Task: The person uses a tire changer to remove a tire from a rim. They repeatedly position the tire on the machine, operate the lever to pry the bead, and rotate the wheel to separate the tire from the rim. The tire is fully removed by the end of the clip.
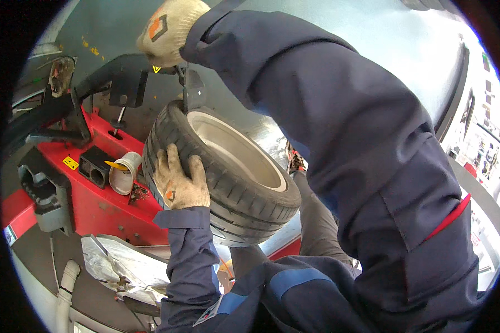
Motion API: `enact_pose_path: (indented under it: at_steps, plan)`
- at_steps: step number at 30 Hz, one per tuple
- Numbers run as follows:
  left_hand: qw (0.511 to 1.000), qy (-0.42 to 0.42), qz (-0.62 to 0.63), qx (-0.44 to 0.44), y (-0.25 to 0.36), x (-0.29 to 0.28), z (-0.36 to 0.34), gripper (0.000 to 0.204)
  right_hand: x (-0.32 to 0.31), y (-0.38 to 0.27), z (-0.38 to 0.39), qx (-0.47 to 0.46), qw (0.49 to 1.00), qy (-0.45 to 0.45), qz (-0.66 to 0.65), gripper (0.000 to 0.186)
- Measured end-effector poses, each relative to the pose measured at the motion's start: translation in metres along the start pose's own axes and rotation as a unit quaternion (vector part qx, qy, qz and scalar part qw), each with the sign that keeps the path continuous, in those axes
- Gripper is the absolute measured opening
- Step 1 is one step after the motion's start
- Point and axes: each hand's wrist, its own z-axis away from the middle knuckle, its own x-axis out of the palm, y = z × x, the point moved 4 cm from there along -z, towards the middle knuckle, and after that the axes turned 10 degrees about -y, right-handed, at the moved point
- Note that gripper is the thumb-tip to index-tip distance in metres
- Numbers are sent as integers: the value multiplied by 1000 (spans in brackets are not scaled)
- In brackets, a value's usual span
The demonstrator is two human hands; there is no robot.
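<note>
A wheel, a black treaded tyre [228,180] on a silver rim [236,145], stands tilted in front of me beside a red machine. My left hand [180,177], in a beige work glove, lies on the tread with its fingers spread. My right hand [171,34], gloved too, is up beyond the wheel at the machine's black arm [129,75]. Its fingers are curled, and what they grip is hidden beneath the glove. Just below that hand, a dark bracket [194,90] comes down to the tyre's upper edge.
On the red machine base [103,213] sit a dirty white cup [125,176] with a yellow-handled tool and a black square tube [95,167]. A black moulded block [45,191] hangs at its left side. Crumpled clear plastic [119,261] lies below, near a pale pipe [66,291].
</note>
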Motion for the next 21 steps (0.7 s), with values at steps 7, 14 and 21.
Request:
enact_pose_path:
  at_steps: [7, 14, 21]
  plan:
    - [1000, -2, 4, 10, -1, 0, -1, 61, 17, 3, -10, 22, 995, 25, -97, 19]
    - [1000, 4, 1, 15, -2, 2, 1, 60, 20, 4, -5, 20, 986, 100, -134, 21]
    - [1000, 11, 0, 13, -4, 3, 2, 60, 5, -4, 8, 23, 997, 42, -53, 17]
